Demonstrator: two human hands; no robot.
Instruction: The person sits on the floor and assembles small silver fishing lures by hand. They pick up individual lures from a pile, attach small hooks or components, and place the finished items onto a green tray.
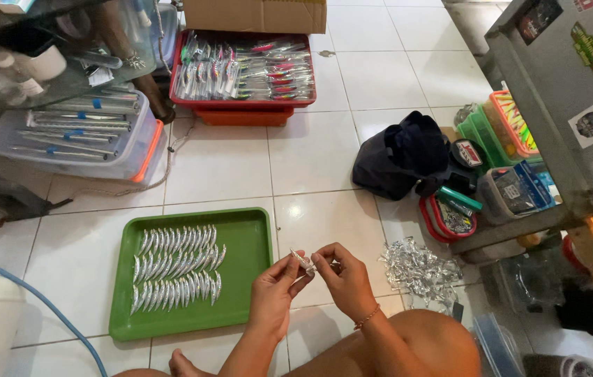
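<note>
Head view | silver fish lure slants upper-left to lower-right | left hand, right hand grip its ends.

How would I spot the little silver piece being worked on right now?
Find the green tray on the white tiled floor. Just right of it, the left hand and right hand pinch one small silver fish-shaped lure between their fingertips. It alone is lifted; the others lie in rows on the tray.

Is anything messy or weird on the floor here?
Mostly tidy: silver fish-shaped pieces lie in neat rows on the green tray. The odd spot is a loose silver heap straight on the tiles, right of the hands, in no container.
</note>
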